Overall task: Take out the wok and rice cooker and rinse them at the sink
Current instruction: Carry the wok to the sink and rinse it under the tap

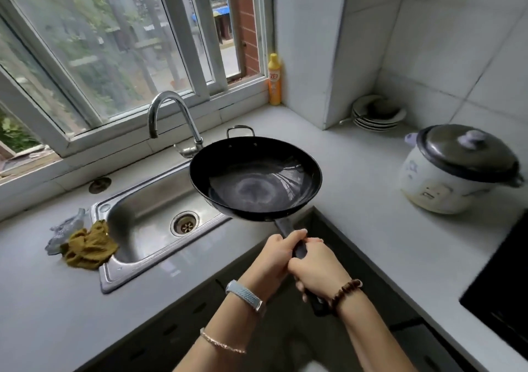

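Left grip (274, 253) and right grip (317, 267) both clench the handle (283, 226); the wok (255, 177) beyond them looks stiff, front-heavy, likely slippery when wet.

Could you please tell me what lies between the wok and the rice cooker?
In the head view, only bare countertop lies between the wok and the rice cooker; the stacked plates sit farther back.

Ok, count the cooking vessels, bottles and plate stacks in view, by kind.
wok: 1
rice cooker: 1
bottle: 1
plate stack: 1
Total: 4
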